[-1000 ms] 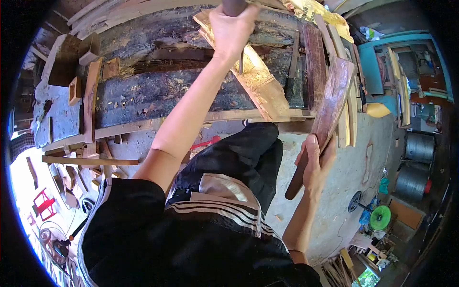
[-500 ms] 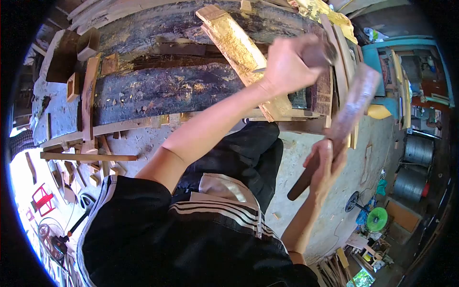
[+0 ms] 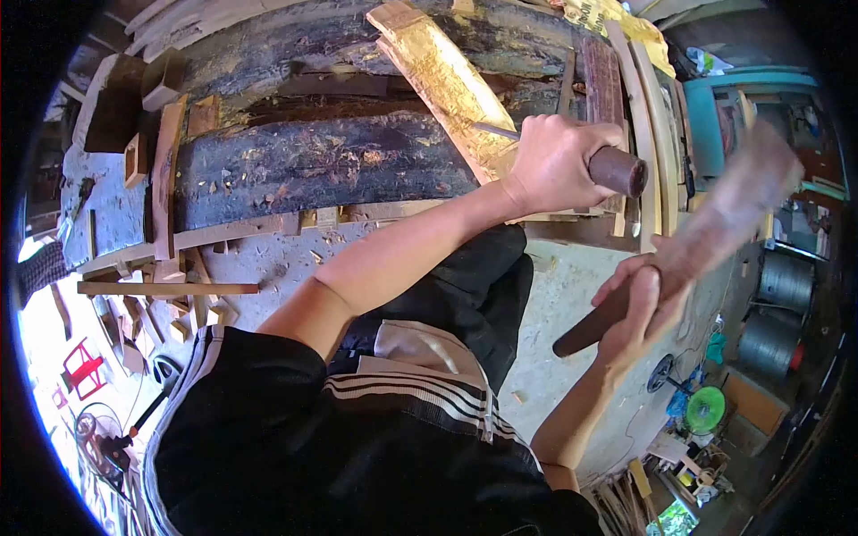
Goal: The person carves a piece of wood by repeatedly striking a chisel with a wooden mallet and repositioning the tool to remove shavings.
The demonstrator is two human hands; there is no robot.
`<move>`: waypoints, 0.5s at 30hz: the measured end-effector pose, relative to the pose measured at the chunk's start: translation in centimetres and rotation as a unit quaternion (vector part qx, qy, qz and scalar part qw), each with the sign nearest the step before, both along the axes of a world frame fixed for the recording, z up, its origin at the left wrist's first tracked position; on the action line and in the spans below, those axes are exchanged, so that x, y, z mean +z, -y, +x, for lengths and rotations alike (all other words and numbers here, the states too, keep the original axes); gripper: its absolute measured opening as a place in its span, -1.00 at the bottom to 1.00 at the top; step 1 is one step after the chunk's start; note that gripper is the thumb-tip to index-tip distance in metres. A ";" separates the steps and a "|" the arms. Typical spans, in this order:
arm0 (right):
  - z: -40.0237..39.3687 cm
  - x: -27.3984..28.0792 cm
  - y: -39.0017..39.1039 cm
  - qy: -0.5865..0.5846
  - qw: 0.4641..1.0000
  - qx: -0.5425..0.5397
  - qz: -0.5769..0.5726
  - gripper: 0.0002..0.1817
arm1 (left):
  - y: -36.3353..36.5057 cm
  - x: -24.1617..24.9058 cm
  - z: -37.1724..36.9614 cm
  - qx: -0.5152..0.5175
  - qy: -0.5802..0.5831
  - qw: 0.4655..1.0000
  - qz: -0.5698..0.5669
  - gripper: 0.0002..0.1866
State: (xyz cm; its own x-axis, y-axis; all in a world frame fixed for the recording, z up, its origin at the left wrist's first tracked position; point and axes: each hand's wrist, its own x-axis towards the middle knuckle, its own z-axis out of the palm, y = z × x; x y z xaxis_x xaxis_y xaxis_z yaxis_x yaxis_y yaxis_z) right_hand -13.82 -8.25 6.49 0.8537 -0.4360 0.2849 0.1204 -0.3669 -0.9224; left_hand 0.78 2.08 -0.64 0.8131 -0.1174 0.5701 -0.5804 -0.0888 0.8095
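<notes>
Wooden mallet [image 3: 715, 223], one, gripped in right hand [image 3: 639, 308]; left hand [image 3: 554, 161] clenched round one chisel [image 3: 572, 152].

Rough pale split wood plank [image 3: 447, 85], dark matt wooden chisel handle [image 3: 618, 170], smooth reddish wooden mallet [image 3: 679, 259].

No writing, label, brand name or number can be read anywhere in the head view. The yellow sheet [image 3: 617, 22] at the top edge bears dark marks, but they are too small and blurred to make out as words.
</notes>
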 end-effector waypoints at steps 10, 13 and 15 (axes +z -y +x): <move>-1.8 -1.0 -0.2 -0.078 0.997 -0.007 -0.019 -0.48 | 1.3 -1.6 -2.0 -0.042 0.077 0.987 0.133 -0.61; -2.1 -0.7 0.8 -0.076 0.997 -0.011 -0.006 -0.56 | 1.1 0.5 -1.7 -0.055 0.056 0.988 0.136 -0.63; -2.1 -0.7 0.8 -0.073 0.997 -0.015 -0.003 -0.55 | 1.2 0.8 -1.2 -0.067 0.050 0.985 0.151 -0.64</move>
